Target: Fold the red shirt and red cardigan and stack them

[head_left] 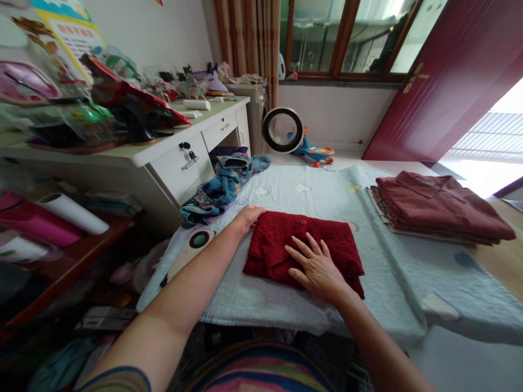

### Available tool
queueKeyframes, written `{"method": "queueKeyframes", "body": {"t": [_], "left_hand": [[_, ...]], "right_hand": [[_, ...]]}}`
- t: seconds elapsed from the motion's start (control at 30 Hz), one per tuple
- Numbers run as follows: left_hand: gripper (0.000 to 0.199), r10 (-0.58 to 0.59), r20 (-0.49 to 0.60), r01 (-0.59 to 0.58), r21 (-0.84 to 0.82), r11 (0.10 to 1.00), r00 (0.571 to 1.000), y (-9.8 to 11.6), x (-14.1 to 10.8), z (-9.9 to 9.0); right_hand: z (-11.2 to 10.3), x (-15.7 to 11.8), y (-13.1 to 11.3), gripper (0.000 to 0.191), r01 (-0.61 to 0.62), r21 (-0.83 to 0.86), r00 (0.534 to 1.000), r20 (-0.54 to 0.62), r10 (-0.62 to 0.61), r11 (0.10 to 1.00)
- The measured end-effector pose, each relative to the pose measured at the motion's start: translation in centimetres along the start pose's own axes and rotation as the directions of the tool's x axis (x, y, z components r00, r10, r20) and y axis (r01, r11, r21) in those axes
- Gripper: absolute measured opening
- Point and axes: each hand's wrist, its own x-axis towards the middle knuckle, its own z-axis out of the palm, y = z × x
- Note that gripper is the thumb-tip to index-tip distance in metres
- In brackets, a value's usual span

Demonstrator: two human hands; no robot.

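Observation:
A dark red knitted cardigan (pixel 269 245), folded into a rough rectangle with one button showing, lies on a pale blue quilted cover (pixel 310 185). My left hand (pixel 251 215) is at its far left corner, fingers closed around the edge; the fingertips are partly hidden. Flat on the front middle of the cardigan rests my right hand (pixel 316 268), its fingers spread and holding nothing. To the right is a stack of folded clothes (pixel 437 207) with a brownish-red collared shirt on top. A crumpled blue patterned garment (pixel 223 185) lies along the cover's left edge.
A phone-like object with a round dark disc (pixel 199 239) lies beside my left forearm. The white desk (pixel 180 163) on the left is crowded with objects. Behind the cover stand a washing machine (pixel 255 114) with its round door open and a blue-orange ride-on toy (pixel 316 152).

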Motion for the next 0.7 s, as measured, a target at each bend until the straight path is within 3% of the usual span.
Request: {"method": "queueKeyframes", "body": {"t": [0.33,0.43,0.5,0.57,0.6,0.67,0.7], "left_hand": [[0.022,0.173,-0.152,-0.128,0.266,0.955,0.973,-1.0,2.2,1.5],[0.024,0.286,-0.200,-0.199,0.369,0.908,0.937,-0.6,1.4,1.8],[0.030,0.447,-0.206,-0.297,0.505,0.810,0.870,0.0,0.0,2.3],[0.035,0.643,-0.095,-0.427,0.672,0.604,0.760,0.3,-2.1,3.2],[0.036,0.701,0.016,-0.498,0.716,0.490,0.713,0.1,-3.3,3.8],[0.036,0.692,0.245,-0.613,0.708,0.351,0.679,-0.8,-5.4,4.7],[0.037,0.641,0.334,-0.633,0.708,0.313,0.691,-1.6,-6.2,5.0]], "right_hand": [[-0.1,0.1,-0.1,0.059,-0.038,0.011,0.998,0.053,0.038,0.999],[-0.1,0.1,-0.2,0.058,-0.039,0.012,0.998,0.050,0.039,0.999],[0.0,0.1,-0.2,0.058,-0.039,0.015,0.998,0.045,0.038,0.999],[0.0,0.1,-0.2,0.058,-0.041,0.018,0.998,0.042,0.040,0.999],[0.0,0.1,-0.2,0.059,-0.042,0.021,0.998,0.042,0.041,0.999],[0.0,0.0,-0.2,0.059,-0.044,0.027,0.998,0.043,0.043,0.999],[-0.1,0.0,-0.2,0.060,-0.043,0.030,0.998,0.042,0.042,0.999]]}}
